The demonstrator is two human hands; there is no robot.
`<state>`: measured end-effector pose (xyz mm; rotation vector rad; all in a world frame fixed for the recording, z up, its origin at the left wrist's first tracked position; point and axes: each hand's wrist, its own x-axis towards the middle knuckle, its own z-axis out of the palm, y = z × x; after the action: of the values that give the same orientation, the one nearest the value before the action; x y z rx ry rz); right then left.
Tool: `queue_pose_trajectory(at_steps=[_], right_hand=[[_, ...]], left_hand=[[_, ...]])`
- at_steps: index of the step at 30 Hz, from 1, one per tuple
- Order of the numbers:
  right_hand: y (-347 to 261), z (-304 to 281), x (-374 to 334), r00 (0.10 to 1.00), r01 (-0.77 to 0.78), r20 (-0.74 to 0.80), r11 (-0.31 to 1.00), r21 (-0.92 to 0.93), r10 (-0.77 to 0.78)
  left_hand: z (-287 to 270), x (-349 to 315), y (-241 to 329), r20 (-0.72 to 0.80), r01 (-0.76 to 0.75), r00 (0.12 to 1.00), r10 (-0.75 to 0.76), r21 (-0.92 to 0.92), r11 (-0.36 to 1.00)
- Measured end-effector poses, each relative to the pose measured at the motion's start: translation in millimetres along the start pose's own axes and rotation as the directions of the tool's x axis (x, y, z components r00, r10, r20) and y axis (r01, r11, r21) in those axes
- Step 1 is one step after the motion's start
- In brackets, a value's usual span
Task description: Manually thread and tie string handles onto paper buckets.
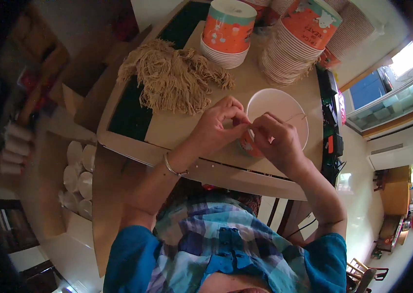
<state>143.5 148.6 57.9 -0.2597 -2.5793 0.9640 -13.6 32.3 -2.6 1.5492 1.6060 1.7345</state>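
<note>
A paper bucket (280, 102), white inside with an orange printed outside, stands at the front of the table, its mouth tilted toward me. My left hand (221, 123) is pinched closed at the bucket's near-left rim; what lies between its fingertips is too small to make out. Against those fingertips, my right hand (278, 139) is also closed in a pinch, reaching across the bucket's near side. A thin tan cord (295, 117) shows inside the mouth by the right rim and seems to run to my right fingers. Left of the bucket lies a heap of tan cords (175, 75).
Behind are nested stacks of orange-and-green buckets, one upright (228, 34) and one leaning (297, 44). Black devices (331, 115) line the table's right edge. A cardboard box of white round-ended rolls (77, 178) stands lower left, beside the table (177, 134).
</note>
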Motion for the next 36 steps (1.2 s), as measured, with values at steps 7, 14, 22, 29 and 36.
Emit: queue_pose_trajectory(at_steps=[7, 14, 22, 29, 36], right_hand=[[8, -4, 7, 0.999, 0.027, 0.037, 0.999, -0.03, -0.026], [16, -14, 13, 0.946, -0.297, 0.202, 0.925, 0.235, 0.253], [17, -13, 6, 0.903, -0.427, 0.264, 0.765, 0.482, 0.338], [23, -14, 7, 0.885, -0.454, 0.351, 0.73, 0.511, 0.304], [20, -8, 9, 0.906, -0.414, 0.29, 0.779, 0.47, 0.307]], left_hand=[[-3, 4, 4, 0.048, 0.045, 0.998, -0.045, -0.005, 0.999], [-4, 4, -1, 0.127, 0.119, 0.986, -0.104, -0.114, 0.986], [4, -3, -18, 0.15, 0.231, 0.971, -0.184, -0.414, 0.881], [7, -6, -15, 0.131, 0.301, 0.953, -0.275, -0.534, 0.79], [8, -5, -18, 0.136, 0.293, 0.956, -0.26, -0.507, 0.811]])
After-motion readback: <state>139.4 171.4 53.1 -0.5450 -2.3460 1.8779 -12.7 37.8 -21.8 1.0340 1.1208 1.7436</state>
